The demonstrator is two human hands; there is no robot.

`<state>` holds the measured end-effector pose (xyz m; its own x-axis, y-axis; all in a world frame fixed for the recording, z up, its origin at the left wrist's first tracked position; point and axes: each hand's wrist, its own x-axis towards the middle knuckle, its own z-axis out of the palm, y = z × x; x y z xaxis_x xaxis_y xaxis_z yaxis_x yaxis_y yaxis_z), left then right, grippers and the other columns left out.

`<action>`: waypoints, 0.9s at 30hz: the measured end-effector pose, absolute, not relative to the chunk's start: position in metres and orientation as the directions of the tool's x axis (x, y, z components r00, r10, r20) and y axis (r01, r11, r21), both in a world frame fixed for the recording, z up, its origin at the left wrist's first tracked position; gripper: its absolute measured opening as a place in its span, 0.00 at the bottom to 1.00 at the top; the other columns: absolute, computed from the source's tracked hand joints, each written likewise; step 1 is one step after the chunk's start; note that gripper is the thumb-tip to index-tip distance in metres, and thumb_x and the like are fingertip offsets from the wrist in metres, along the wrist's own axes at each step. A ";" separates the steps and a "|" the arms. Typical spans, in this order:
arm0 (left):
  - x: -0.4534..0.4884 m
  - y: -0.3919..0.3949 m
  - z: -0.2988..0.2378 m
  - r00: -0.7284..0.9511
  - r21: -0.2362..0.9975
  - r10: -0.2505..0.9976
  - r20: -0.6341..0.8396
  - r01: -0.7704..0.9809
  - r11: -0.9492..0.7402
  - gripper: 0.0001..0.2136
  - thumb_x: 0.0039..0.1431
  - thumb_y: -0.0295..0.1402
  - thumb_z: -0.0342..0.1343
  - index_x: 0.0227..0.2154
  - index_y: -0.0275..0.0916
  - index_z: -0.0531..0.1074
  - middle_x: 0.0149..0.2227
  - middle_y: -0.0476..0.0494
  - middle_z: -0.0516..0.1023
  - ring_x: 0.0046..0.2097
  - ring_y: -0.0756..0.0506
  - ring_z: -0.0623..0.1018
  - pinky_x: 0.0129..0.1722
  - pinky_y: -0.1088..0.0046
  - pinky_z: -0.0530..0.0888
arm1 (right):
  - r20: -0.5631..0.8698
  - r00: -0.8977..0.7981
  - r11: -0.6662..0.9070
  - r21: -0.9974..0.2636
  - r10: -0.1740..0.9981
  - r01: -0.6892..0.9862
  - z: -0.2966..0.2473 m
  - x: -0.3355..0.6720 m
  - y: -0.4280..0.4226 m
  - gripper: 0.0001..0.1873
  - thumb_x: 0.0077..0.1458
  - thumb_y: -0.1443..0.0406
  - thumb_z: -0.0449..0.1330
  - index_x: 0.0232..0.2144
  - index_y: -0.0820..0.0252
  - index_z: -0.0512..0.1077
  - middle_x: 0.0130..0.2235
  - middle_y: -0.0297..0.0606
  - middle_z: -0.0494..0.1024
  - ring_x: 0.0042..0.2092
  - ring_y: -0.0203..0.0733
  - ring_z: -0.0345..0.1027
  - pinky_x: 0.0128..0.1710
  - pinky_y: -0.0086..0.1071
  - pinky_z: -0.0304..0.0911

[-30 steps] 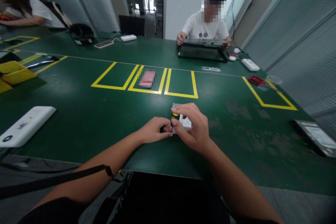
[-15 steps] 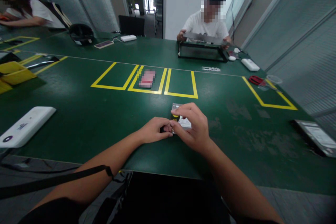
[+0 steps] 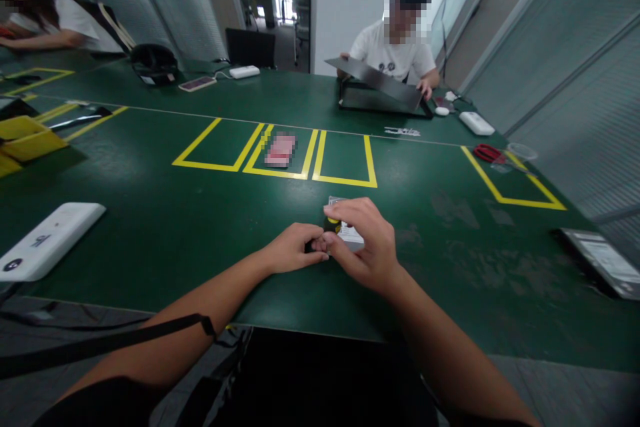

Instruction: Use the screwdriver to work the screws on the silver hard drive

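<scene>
In front of me on the green table lies a small silver hard drive [image 3: 353,235] with a white label, partly covered by my fingers. Over its left side is a compact black-and-yellow tape measure [image 3: 332,223], gripped between the thumb and fingers of my right hand [image 3: 367,240]. My left hand [image 3: 295,248] rests on the table just left of the drive, its fingers curled in by the tape measure. Whatever those fingers pinch is hidden.
Yellow tape boxes mark the table [image 3: 280,200]; one holds a pink-red card-like item [image 3: 281,150]. A white device [image 3: 53,240] lies left, a larger labelled drive [image 3: 603,261] right. Across from me, a person handles a dark panel [image 3: 380,83] over a black frame [image 3: 350,105].
My right hand and the tape measure have shifted very slightly left; my left hand stays put. Across the table, the person has tilted the panel so its broad dark face shows.
</scene>
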<state>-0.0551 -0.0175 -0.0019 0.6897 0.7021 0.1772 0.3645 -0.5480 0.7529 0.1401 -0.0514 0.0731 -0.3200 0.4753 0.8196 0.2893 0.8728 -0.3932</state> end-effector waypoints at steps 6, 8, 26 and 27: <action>-0.055 -0.017 -0.004 0.692 0.733 0.700 0.179 0.381 -0.564 0.09 0.59 0.36 0.60 0.30 0.36 0.71 0.31 0.48 0.75 0.34 0.48 0.74 0.35 0.73 0.68 | 0.817 -0.290 0.849 -0.394 0.499 0.352 0.069 0.140 -0.051 0.11 0.63 0.64 0.63 0.48 0.57 0.72 0.41 0.39 0.69 0.42 0.40 0.66 0.41 0.36 0.66; -0.055 -0.017 -0.003 0.694 0.742 0.692 0.197 0.356 -0.568 0.07 0.59 0.35 0.60 0.33 0.36 0.72 0.32 0.49 0.76 0.35 0.48 0.75 0.36 0.73 0.69 | 0.814 -0.293 0.848 -0.394 0.501 0.355 0.069 0.140 -0.051 0.11 0.63 0.65 0.62 0.48 0.57 0.72 0.40 0.39 0.69 0.41 0.39 0.66 0.40 0.36 0.66; -0.055 -0.018 -0.001 0.689 0.753 0.697 0.200 0.347 -0.559 0.07 0.58 0.34 0.61 0.31 0.36 0.71 0.30 0.50 0.74 0.32 0.50 0.73 0.33 0.75 0.67 | 0.820 -0.288 0.855 -0.400 0.494 0.329 0.069 0.140 -0.052 0.12 0.62 0.65 0.61 0.48 0.59 0.69 0.43 0.41 0.73 0.45 0.42 0.69 0.44 0.39 0.69; -0.055 -0.018 0.000 0.688 0.757 0.698 0.200 0.343 -0.556 0.07 0.58 0.34 0.61 0.32 0.36 0.72 0.30 0.50 0.74 0.32 0.50 0.73 0.33 0.74 0.67 | 0.823 -0.279 0.853 -0.398 0.495 0.338 0.069 0.140 -0.052 0.12 0.62 0.65 0.62 0.48 0.59 0.70 0.42 0.40 0.73 0.44 0.41 0.69 0.44 0.38 0.69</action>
